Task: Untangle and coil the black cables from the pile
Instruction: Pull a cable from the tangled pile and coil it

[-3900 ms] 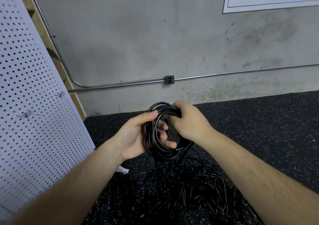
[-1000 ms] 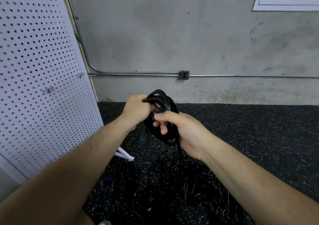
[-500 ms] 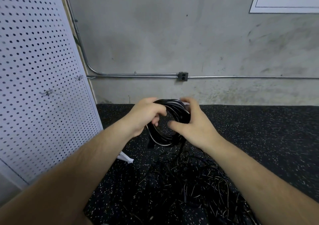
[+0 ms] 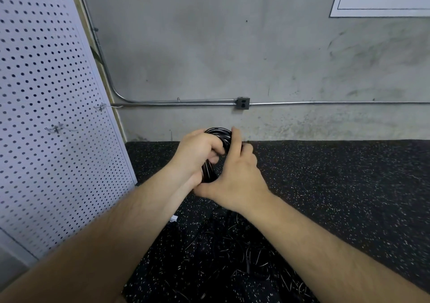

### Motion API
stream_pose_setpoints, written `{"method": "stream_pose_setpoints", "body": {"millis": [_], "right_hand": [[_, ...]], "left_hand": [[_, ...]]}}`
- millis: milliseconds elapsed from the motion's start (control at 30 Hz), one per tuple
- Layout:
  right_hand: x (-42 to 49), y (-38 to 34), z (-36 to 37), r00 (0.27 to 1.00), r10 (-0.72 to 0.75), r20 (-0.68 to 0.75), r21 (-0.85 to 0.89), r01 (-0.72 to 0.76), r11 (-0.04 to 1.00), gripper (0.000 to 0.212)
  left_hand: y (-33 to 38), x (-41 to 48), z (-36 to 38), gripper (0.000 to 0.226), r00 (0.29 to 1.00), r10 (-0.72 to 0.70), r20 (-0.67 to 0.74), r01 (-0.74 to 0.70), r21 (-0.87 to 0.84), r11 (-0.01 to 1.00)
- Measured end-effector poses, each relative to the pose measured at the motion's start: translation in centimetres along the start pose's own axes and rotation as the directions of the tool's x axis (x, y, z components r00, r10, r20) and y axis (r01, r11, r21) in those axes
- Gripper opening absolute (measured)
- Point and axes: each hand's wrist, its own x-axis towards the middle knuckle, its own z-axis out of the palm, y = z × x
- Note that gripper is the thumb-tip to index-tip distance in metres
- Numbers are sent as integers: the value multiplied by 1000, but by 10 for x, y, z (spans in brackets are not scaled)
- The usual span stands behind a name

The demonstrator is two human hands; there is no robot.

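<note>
Fingers (image 4: 215, 148) of left hand (image 4: 197, 153) curl round the glossy black coiled cable bundle (image 4: 218, 132), gripping it. Right hand (image 4: 235, 181) wraps the coil's other side, index finger up along the top, thumb underneath, also gripping. Coil is held up above the black speckled rubber floor (image 4: 325, 186). Loose tangled black cable pile (image 4: 232, 244) lies on that floor below the forearms. White perforated pegboard (image 4: 46, 116) stands at left.

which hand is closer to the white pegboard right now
Left. The left hand grips the black cable coil on the side toward the pegboard; the right hand holds the coil's other side, farther from it.
</note>
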Motion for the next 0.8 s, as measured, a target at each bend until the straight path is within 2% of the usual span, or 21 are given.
{"method": "stream_pose_setpoints", "body": {"millis": [100, 200, 300, 467, 533, 633, 700, 800], "right_hand": [[0, -4, 8, 993, 34, -111, -95, -45, 994, 134], [1, -2, 12, 979, -11, -205, -145, -20, 989, 121], [5, 4, 14, 979, -44, -199, -141, 16, 990, 107], [11, 10, 11, 982, -89, -167, -127, 68, 990, 52], [13, 11, 7, 979, -120, -165, -135, 98, 986, 42], [17, 13, 3, 968, -171, -184, -140, 147, 979, 35], [22, 14, 1, 961, -178, -213, -99, 160, 982, 29], [29, 16, -9, 963, -84, -257, 99, 113, 989, 28]], "left_hand": [[-1, 1, 4, 34, 999, -24, 36, 25, -25, 999], [-1, 2, 5, 36, 999, -47, 19, 47, -10, 999], [-2, 4, 5, 36, 996, -86, 27, 86, -2, 996], [-2, 8, -2, 28, 999, -42, -29, 44, 64, 997], [1, 7, -4, 27, 999, -27, -46, 32, 109, 993], [4, 4, -2, 27, 999, -19, -49, 23, 79, 997], [6, 0, -2, 23, 1000, 24, 20, -24, 13, 1000], [6, -5, -6, 23, 968, 134, 212, -113, -107, 988]]}}
